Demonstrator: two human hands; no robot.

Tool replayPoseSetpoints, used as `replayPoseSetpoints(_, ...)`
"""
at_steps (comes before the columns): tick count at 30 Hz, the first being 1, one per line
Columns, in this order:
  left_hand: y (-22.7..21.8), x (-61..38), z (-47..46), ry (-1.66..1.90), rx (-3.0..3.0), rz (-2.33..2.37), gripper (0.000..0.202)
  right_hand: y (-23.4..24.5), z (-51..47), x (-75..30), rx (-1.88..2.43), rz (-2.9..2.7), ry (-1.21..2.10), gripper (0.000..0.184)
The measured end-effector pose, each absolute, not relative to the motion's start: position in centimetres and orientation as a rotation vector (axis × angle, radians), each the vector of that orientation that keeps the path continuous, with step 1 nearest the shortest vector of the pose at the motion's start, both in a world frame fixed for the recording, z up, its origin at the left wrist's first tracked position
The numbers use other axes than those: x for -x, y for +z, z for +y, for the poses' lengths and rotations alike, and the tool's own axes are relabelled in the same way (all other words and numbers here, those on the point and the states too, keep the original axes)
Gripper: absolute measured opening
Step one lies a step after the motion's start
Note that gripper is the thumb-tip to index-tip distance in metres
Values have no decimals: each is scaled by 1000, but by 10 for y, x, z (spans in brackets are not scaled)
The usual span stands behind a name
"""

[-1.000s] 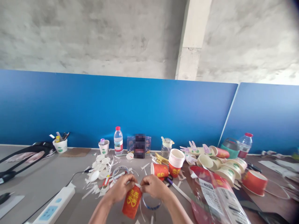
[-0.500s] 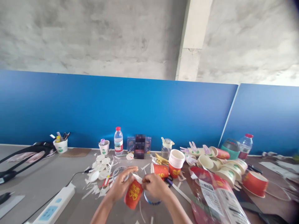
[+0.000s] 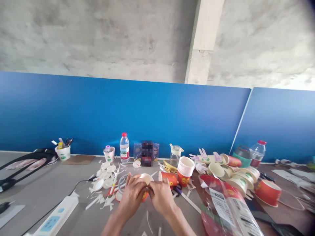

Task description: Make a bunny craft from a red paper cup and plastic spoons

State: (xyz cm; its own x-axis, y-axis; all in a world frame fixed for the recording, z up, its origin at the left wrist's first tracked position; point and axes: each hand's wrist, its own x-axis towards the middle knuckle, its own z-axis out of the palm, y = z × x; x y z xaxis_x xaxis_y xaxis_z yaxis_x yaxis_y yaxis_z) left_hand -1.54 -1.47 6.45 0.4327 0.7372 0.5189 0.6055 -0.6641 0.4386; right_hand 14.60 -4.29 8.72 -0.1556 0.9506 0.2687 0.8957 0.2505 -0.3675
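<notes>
A red paper cup (image 3: pixel 145 196) with yellow lettering stands upright between my hands, its white opening facing up. My left hand (image 3: pixel 134 191) is closed at the near left side of its rim, fingers bent over the edge. On the right side of the same rim, my right hand (image 3: pixel 161 194) pinches with thumb and fingers. The two hands nearly meet and cover most of the cup. Just beyond my left hand lies a clear ring (image 3: pixel 121 183), partly hidden. Another red cup (image 3: pixel 168 178) lies on its side past my right hand.
A stack of paper cups (image 3: pixel 185 168) stands behind the lying cup. Purple-handled scissors (image 3: pixel 179 190) lie to the right, near a plastic bag (image 3: pixel 221 203). White paper scraps (image 3: pixel 104 177) are heaped at left, beyond a power strip (image 3: pixel 57 214). A water bottle (image 3: pixel 124 149) stands behind.
The cup has gone from tilted to upright and a little farther away. Both hands have closed in around its rim. The blue-patterned ring under my right hand is out of sight.
</notes>
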Motion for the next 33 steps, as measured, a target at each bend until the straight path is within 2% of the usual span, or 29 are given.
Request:
replayPoseSetpoints(5,53,19,-8,1078,-2483,1225,32,71,-38,-140,1570,-2064,10,23)
replayPoseSetpoints(11,43,23,1,1100,-2416,1245,32,56,-29,-139,1460,-1994,86,22)
replayPoseSetpoints(21,44,23,0,1144,-2481,1219,32,55,-28,-138,1542,-1911,257,37)
replayPoseSetpoints(33,54,20,-9,1150,-2620,1304,27,44,-30,-126,1526,-1797,15,23)
